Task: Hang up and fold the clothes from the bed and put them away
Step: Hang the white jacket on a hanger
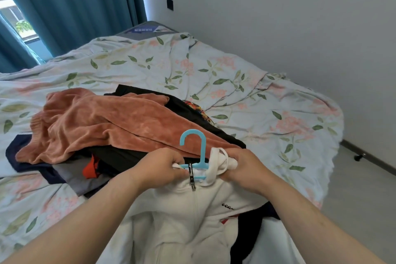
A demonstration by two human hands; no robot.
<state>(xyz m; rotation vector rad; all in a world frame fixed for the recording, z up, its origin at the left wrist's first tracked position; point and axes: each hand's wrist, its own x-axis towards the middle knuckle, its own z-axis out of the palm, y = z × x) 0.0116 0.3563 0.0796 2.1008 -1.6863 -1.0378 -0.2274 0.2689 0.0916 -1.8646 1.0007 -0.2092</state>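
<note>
A white zip-up jacket (188, 210) lies on the near edge of the bed with a light blue plastic hanger (194, 141) inside its neck; the hook sticks up above the collar. My left hand (159, 166) grips the left side of the collar at the hanger's bar. My right hand (242, 167) grips the bunched right side of the collar and hood. A black zipper pull hangs between my hands. Behind them lies a pile of clothes: a salmon-pink velvety garment (96, 122) on top of black (184, 107), navy and grey pieces.
The bed (267, 100) has a pale floral cover and fills most of the view. A white wall runs along the right, with bare floor (364, 199) beside the bed. Teal curtains (75, 6) and a window are at the far left.
</note>
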